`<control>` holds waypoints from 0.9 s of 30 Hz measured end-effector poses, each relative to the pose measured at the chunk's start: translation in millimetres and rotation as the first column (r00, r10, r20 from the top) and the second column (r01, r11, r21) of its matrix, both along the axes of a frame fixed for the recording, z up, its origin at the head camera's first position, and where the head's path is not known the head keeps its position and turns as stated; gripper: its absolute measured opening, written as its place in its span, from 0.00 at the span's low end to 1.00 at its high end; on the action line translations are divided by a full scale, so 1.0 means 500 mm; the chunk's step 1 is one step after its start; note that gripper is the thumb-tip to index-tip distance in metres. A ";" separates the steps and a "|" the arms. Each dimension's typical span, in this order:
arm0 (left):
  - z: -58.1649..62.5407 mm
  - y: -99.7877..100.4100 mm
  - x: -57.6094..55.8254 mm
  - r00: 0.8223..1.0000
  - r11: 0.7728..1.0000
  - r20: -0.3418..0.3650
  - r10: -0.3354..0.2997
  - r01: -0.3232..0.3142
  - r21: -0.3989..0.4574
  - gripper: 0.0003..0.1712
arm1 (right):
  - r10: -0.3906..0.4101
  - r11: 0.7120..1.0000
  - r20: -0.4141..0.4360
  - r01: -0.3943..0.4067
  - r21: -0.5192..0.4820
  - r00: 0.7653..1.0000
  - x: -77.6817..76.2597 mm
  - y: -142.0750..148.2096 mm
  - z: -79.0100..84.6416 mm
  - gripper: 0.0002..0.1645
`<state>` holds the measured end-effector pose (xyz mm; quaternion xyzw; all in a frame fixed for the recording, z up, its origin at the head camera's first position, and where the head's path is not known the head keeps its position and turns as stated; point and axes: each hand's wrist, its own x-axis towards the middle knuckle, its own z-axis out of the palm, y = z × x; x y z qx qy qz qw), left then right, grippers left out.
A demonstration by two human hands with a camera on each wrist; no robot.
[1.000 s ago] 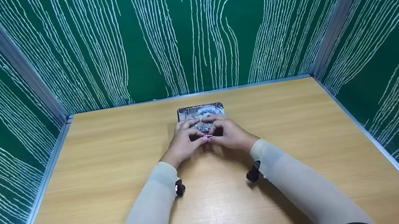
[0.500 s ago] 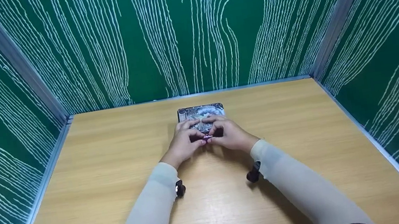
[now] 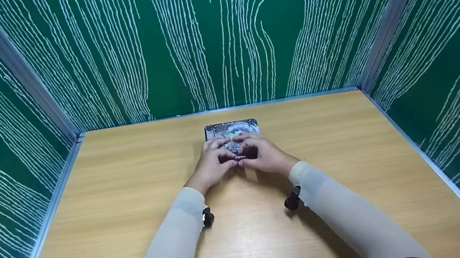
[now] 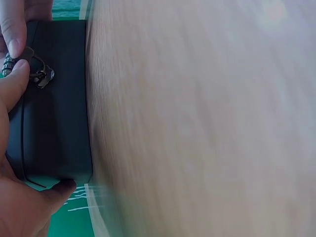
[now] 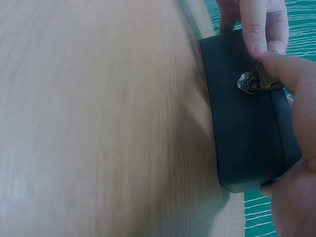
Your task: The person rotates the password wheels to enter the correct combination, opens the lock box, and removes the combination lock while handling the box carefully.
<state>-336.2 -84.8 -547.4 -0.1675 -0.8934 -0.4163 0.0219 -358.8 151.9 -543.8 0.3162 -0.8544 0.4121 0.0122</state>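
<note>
Combination padlock (image 5: 266, 79): crosswise between hands, front of black box (image 4: 59, 123)
Left hand (image 3: 210, 166): pinching padlock
Right hand (image 3: 267, 156): pinching padlock

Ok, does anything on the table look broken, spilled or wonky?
Nope, nothing stands out. The box sits shut and straight on the table, with no spill or damage showing. The left hand and right hand pinch the lock at its front, hiding some of it.
</note>
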 end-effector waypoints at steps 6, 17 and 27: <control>0.002 0.001 0.001 1.000 1.000 0.006 0.007 -0.007 -0.011 0.05 | -0.003 1.000 0.000 0.003 -0.008 1.000 -0.001 0.000 -0.005 0.11; 0.002 0.000 0.000 1.000 1.000 -0.014 -0.003 0.002 -0.020 0.05 | -0.019 1.000 0.007 0.019 -0.020 1.000 0.001 -0.004 -0.007 0.09; 0.001 0.000 0.001 1.000 1.000 -0.018 -0.006 0.006 -0.010 0.05 | -0.003 1.000 -0.022 0.002 -0.007 1.000 0.000 -0.007 -0.005 0.07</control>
